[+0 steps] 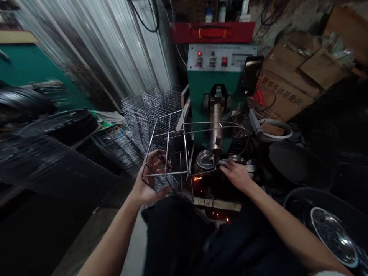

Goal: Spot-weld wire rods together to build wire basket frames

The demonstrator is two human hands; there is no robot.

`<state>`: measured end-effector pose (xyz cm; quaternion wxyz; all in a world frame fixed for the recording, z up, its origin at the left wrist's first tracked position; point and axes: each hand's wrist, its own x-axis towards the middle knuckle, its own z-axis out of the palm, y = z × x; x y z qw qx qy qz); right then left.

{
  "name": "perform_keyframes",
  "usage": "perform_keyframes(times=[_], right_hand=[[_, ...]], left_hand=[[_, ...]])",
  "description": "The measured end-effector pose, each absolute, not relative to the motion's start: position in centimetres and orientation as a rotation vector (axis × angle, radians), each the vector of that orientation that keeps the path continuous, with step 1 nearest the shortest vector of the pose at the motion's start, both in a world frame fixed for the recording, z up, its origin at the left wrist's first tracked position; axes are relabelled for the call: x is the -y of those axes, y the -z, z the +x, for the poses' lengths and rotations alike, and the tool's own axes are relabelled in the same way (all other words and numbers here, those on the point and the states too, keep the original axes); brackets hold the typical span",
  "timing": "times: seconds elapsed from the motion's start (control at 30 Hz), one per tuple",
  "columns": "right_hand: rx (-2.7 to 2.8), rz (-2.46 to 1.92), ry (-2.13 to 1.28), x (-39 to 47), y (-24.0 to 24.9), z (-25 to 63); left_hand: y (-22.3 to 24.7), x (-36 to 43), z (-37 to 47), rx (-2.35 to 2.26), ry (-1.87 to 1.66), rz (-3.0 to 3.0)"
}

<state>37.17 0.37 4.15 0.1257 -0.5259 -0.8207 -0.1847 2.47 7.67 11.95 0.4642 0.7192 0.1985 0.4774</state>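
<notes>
A box-shaped wire frame (172, 173) of thin metal rods is held up in front of me, its long rods reaching right to the spot welder. My left hand (153, 178) is closed around its near left side, fingers curled among the rods. My right hand (236, 174) is pinched together right at the lower tip of the welder's thick electrode arm (216, 130). What lies between those fingertips is too small and dark to make out. Orange sparks (198, 178) fly just below the tip, and some glow lower down.
Behind the arm stands the green machine body (201, 88) with a lit control panel (221, 57). Stacked wire racks (140, 119) are at the left. A small metal bowl (204, 159), a dark round tub (299, 195) and cardboard boxes (287, 88) crowd the right side.
</notes>
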Motion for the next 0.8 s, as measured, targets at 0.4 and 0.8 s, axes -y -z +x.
perform_keyframes(times=[0.4,0.8], right_hand=[[2.348,-1.495,0.566,-1.6,-3.5,37.6],[2.308,-1.525,0.536,-2.1,-3.9,37.4]], left_hand=[[-12.1,-10.2,2.2,-0.469,-1.09,1.69],[-11.7,-12.2,2.6,-0.416,-1.125,1.716]])
